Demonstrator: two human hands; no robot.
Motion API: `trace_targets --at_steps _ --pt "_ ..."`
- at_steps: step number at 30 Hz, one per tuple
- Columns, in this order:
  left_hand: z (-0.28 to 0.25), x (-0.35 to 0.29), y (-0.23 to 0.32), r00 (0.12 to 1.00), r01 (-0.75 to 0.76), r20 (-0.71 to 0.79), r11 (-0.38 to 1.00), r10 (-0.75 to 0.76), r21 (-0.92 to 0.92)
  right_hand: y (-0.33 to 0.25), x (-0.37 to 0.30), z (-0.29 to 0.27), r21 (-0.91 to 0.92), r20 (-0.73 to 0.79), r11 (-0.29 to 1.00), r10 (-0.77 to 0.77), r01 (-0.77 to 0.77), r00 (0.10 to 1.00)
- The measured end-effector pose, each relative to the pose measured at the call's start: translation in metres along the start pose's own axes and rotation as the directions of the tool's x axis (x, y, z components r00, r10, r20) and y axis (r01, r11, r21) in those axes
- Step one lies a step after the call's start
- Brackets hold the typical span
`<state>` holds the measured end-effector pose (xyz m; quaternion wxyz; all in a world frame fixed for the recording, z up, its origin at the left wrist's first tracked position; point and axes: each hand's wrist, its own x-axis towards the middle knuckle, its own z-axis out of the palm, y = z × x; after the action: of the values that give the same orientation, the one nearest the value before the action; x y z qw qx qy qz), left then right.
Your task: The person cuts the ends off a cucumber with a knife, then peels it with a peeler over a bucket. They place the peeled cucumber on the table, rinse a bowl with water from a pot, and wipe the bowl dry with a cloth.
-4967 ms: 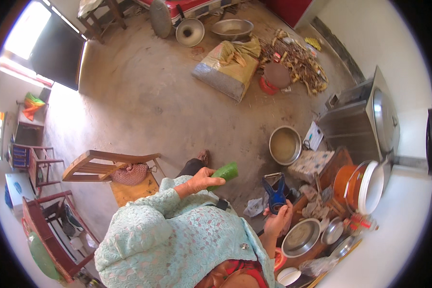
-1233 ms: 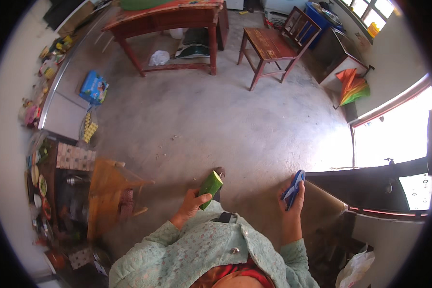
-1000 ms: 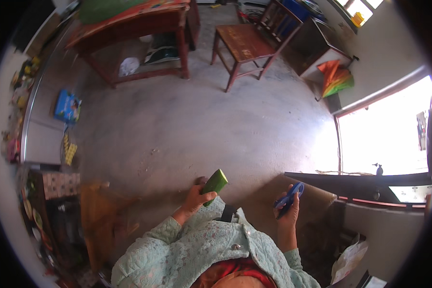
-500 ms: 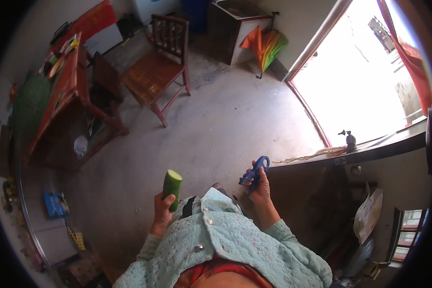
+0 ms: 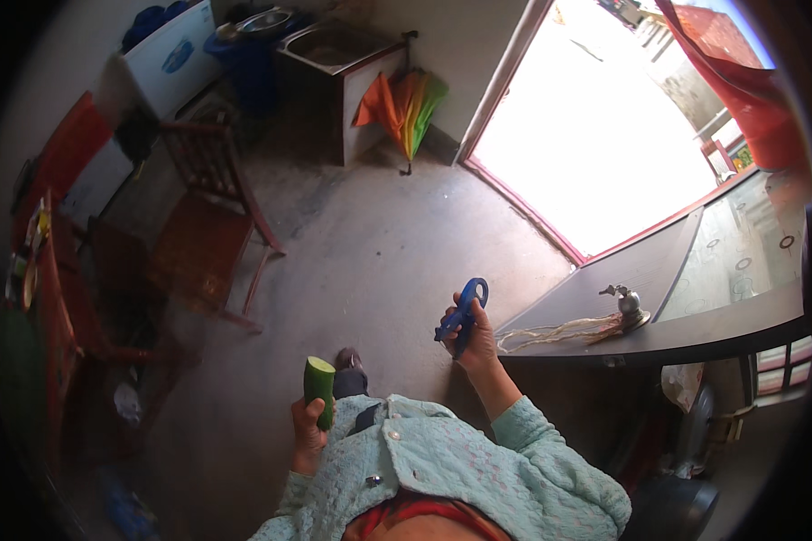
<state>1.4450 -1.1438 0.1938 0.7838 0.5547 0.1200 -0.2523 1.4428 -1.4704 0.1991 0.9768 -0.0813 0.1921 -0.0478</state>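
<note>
My left hand (image 5: pixel 309 431) is wrapped round a cut length of cucumber (image 5: pixel 318 388), held upright in front of my jacket. Its skin is dark green, and the pale green cut face points up. Off to the right, my right hand (image 5: pixel 475 339) is raised and closed round a blue tool (image 5: pixel 465 317) with an open loop at its upper end. My fingers cover part of this tool, so its exact kind cannot be made out. The two things are held well apart.
A wooden chair (image 5: pixel 203 248) and a red-brown table (image 5: pixel 59 298) stand on the left. Ahead are a sink (image 5: pixel 334 45), a folded multicoloured umbrella (image 5: pixel 401 113) and a bright doorway (image 5: pixel 595 126). On the right, a door (image 5: pixel 650 270) with a knob and keys (image 5: pixel 630 305) has strings hanging from it.
My view has swung right and forward: chair and table slid left, while the sink and more of the door came into view. Both hands keep hold of their things. One foot now shows ahead.
</note>
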Motion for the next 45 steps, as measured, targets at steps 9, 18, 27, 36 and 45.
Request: trace_targets --at_steps 9,18,27,36,45 --pt "0.049 0.161 0.048 0.924 0.096 0.363 0.992 -0.121 0.087 -0.067 0.039 0.022 0.014 -0.167 0.916 -0.394 0.402 0.904" --pt "0.129 0.237 0.084 0.915 0.125 0.370 0.985 -0.160 0.117 -0.125 0.122 -0.004 0.202 -0.254 0.846 -0.442 0.494 0.860" --pt "0.206 0.275 0.105 0.936 0.162 0.289 0.973 -0.204 0.162 -0.226 0.209 0.002 0.318 -0.191 0.830 -0.418 0.458 0.888" --pt "0.276 0.355 0.107 0.914 0.191 0.316 0.958 -0.254 0.216 -0.287 0.254 0.007 0.305 -0.209 0.808 -0.459 0.504 0.863" --pt "0.362 0.483 0.115 0.809 0.088 0.530 0.944 -0.254 0.318 -0.352 0.276 0.038 0.120 -0.321 0.744 -0.598 0.658 0.735"
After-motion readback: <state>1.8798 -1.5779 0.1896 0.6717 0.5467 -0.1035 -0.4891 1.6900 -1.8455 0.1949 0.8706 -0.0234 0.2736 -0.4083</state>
